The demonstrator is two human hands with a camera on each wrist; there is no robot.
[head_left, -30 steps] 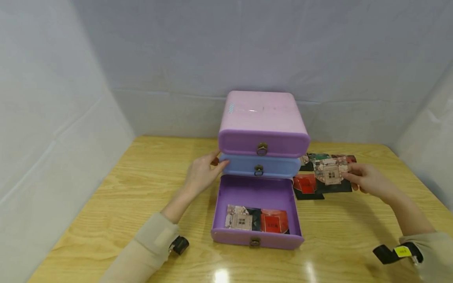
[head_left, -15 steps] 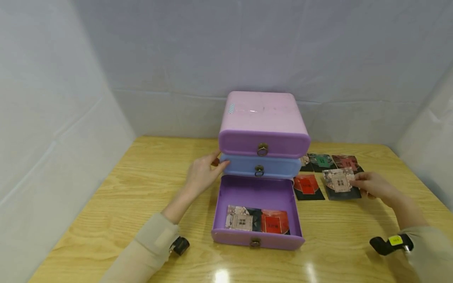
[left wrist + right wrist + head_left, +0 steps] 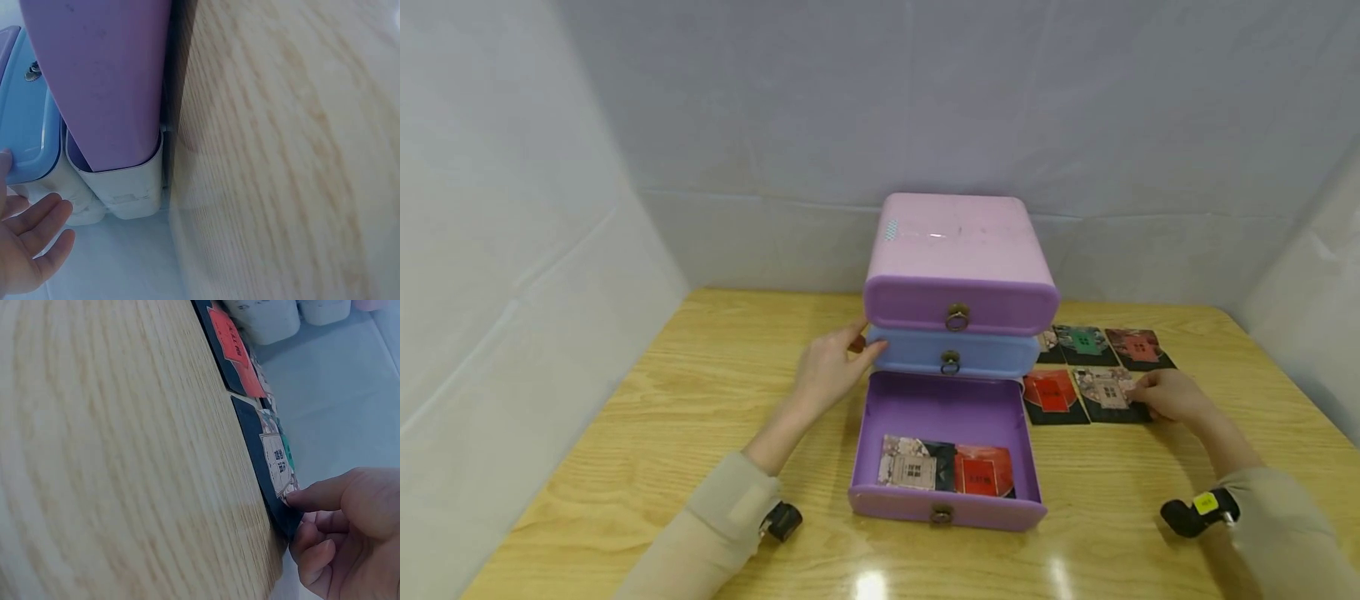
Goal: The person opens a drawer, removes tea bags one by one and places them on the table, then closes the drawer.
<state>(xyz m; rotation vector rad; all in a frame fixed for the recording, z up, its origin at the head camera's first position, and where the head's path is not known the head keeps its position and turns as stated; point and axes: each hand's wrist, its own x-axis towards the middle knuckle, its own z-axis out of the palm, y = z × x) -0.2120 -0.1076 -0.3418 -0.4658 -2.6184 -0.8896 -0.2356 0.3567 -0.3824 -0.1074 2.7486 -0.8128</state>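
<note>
My right hand (image 3: 1172,395) pinches the right corner of a flat floral sachet (image 3: 1103,392) with a dark lower band; in the right wrist view that corner lifts slightly off the table. Left of it lies a red sachet (image 3: 1051,393). On the other side, my left hand (image 3: 829,365) rests at the left edge of a small drawer unit (image 3: 962,237), its thumb on the blue middle drawer (image 3: 910,357) and the other fingers loosely bent in the left wrist view. Below, the purple bottom drawer (image 3: 940,400) is pulled out, holding another floral sachet (image 3: 910,471) and a red one (image 3: 981,473).
Behind the held sachet lie a green-labelled sachet (image 3: 1084,342) and a dark red one (image 3: 1138,346). Another floral sachet (image 3: 1048,340) is partly hidden by the drawer unit. The purple top drawer (image 3: 917,304) is closed. A pale cloth (image 3: 775,125) stands behind the wooden table (image 3: 730,350).
The floral sachet in my right hand has come off the rear sachets, toward me, then down onto the table beside the red one. My left hand has stayed in place.
</note>
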